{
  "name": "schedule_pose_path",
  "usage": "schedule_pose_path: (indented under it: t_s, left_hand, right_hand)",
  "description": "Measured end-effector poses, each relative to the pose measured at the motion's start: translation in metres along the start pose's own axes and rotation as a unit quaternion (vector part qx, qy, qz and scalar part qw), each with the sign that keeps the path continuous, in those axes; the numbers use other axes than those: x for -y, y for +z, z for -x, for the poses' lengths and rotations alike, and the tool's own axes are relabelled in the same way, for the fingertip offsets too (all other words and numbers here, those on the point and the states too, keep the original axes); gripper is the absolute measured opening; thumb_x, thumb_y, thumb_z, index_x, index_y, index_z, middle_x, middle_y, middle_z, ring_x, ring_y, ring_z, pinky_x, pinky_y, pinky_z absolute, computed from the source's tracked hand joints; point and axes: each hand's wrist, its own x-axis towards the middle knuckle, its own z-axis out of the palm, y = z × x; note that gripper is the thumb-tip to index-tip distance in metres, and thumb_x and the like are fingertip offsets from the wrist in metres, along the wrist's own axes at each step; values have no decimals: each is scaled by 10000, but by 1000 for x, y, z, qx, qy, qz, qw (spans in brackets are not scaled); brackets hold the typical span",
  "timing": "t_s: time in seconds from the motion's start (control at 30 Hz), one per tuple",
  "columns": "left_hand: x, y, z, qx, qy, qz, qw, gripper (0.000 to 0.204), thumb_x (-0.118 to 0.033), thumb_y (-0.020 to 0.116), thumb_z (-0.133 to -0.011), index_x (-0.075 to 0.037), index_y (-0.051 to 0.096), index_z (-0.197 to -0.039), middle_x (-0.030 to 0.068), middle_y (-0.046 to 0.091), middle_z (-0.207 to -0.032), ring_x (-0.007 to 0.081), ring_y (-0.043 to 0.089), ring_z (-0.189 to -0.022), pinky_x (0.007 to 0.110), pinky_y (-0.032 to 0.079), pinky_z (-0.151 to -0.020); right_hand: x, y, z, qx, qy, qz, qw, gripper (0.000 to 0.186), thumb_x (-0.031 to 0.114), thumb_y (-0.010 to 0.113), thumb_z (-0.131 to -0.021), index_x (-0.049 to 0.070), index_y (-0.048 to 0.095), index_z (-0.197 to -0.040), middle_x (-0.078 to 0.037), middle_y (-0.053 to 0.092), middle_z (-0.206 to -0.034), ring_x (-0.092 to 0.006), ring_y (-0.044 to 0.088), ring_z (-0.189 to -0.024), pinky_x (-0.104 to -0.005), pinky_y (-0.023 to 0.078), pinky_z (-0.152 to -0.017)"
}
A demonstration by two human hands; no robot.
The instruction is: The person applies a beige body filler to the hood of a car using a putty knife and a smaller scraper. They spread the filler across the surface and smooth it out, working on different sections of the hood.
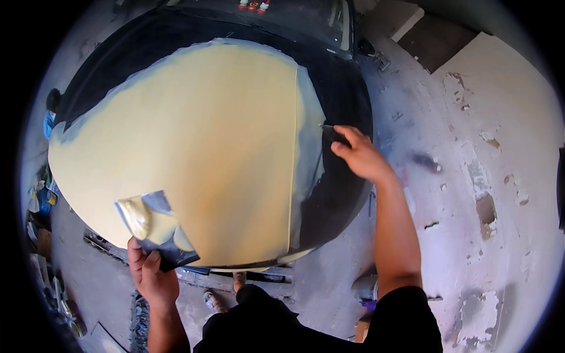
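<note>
A dark car hood (348, 100) spreads out before me, most of it under a broad coat of pale yellow filler (223, 135). Thin bluish-grey margins border the coat, and a straight ridge runs down its right side. My left hand (154, 281) grips the lower edge of a dark flat board (176, 254), above the hood's near left edge. A glossy mound of cream putty (138, 217) lies on that board. Out at the right side, my right hand (365, 156) is closed around a small dark scraper (334, 135), its tip by the filler's right margin. Whether the tip touches is unclear.
Across the hood is the windshield (300, 20), with small red-and-white figures (253, 7) behind it. A pale wall (471, 117) with peeling patches rises on the right. Cans (73, 320) and clutter line the left. A blue-clad person (49, 120) appears at far left.
</note>
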Motion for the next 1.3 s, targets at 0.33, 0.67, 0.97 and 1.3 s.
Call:
schedule_pose_path:
  t_s: [0.33, 0.67, 0.97, 1.3]
  left_hand:
    - [11, -4, 8, -162, 16, -28, 986, 541, -109, 489, -850, -3, 350, -1361, 128, 481, -1312, 240, 487, -1197, 378, 360, -1045]
    - [23, 11, 18, -185, 58, -27, 981, 552, -63, 489, -870, -12, 313, -1392, 147, 475, -1320, 239, 509, -1159, 367, 378, -1047]
    - [28, 10, 16, -224, 65, -30, 972, 531, -50, 497, -874, -6, 329, -1375, 145, 491, -1296, 240, 519, -1135, 361, 392, -1029]
    - [14, -5, 21, -122, 8, -15, 992, 468, -86, 469, -898, -10, 359, -1347, 131, 515, -1250, 227, 535, -1094, 350, 417, -986]
  right_hand:
    - [-38, -18, -277, 179, 143, 41, 972, 543, 399, 539, -873, 208, 477, -1377, -56, 407, -1451, -221, 363, -1313, -385, 375, -905]
    - [-32, 13, -380, 169, 157, 119, 966, 508, 424, 577, -825, 204, 555, -1282, -84, 470, -1308, -235, 442, -1157, -428, 426, -863]
    - [-28, 19, -379, 219, 152, 130, 955, 415, 412, 571, -821, 187, 605, -1168, -15, 481, -932, -168, 437, -831, -396, 414, -740]
    - [-7, 24, -290, 245, 87, 102, 960, 468, 359, 556, -852, 221, 564, -1299, 2, 537, -1267, -169, 491, -1027, -360, 405, -776]
